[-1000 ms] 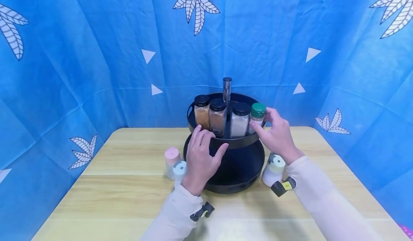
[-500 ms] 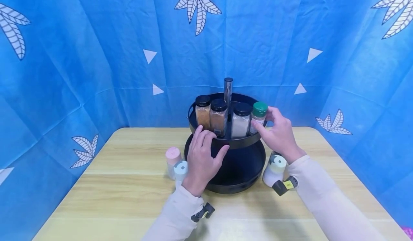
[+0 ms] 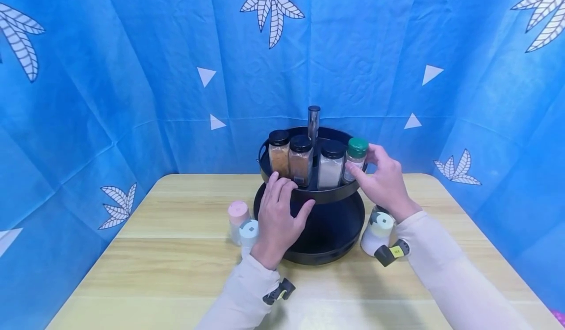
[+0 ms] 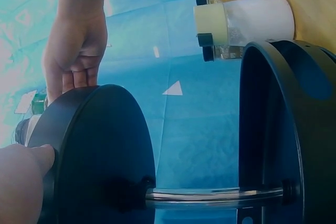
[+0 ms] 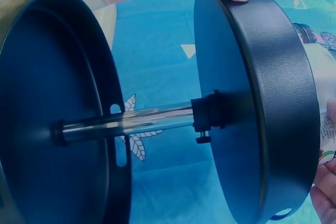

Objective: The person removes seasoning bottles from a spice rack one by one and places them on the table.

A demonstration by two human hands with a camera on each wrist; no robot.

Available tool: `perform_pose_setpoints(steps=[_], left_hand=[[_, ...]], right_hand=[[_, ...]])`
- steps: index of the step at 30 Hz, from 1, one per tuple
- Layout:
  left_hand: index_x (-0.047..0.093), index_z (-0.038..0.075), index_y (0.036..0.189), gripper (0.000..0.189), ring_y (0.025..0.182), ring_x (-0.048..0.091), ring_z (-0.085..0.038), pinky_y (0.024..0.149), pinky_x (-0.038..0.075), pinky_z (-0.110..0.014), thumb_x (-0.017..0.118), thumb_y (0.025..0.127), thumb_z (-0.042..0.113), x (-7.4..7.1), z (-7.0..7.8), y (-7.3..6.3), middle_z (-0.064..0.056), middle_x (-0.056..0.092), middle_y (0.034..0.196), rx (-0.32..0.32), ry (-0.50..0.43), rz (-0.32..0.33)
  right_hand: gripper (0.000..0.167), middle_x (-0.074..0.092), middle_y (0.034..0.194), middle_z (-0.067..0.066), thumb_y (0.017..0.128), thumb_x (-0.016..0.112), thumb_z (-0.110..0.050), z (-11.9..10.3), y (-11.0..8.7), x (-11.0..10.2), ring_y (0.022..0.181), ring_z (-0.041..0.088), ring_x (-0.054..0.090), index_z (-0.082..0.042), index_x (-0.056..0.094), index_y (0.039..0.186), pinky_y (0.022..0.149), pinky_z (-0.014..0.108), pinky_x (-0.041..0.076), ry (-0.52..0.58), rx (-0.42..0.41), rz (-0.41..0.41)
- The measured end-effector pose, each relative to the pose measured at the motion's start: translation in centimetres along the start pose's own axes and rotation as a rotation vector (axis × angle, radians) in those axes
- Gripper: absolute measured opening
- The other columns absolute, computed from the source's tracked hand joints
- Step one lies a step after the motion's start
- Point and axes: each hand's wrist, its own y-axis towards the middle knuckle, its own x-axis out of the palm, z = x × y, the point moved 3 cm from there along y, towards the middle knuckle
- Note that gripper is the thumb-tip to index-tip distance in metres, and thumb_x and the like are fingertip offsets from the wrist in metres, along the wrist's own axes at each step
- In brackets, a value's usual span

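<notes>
Green-capped jar [image 3: 355, 151] upright at right end of upper tray [image 3: 325, 195], in right hand's [image 3: 386, 180] grip: clamped, thumb in front, fingers behind. Left hand [image 3: 277, 219]: grip clamped on the tray's front rim, thumb against the outer wall. Left of the green cap, three black-capped jars: white [image 3: 330, 172], brown [image 3: 300, 165], tan [image 3: 279, 159]. Lower tray [image 3: 328, 227] below, on tabletop [image 3: 176, 261]. Pink-capped bottle [image 3: 238, 215] and blue-capped bottle [image 3: 249, 231] beside left wrist; white bottle [image 3: 374, 242] below right wrist.
</notes>
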Motion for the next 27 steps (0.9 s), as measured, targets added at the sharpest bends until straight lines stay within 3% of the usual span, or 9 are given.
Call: perform_pose_setpoints(steps=[27], left_hand=[[0.057,0.003,0.115,0.046,0.135,0.040,-0.032,0.112,0.030,-0.045,0.075,0.085,0.033,-0.05,0.13,-0.29,-0.015,0.056,0.124,-0.005,0.013,-0.017]], right_hand=[[0.043,0.066,0.105,0.022,0.086,0.072,-0.013,-0.44,0.65,-0.42,0.094,0.036,0.064,0.006,0.054,0.120,0.083,0.054,0.048,-0.015,-0.021,-0.001]])
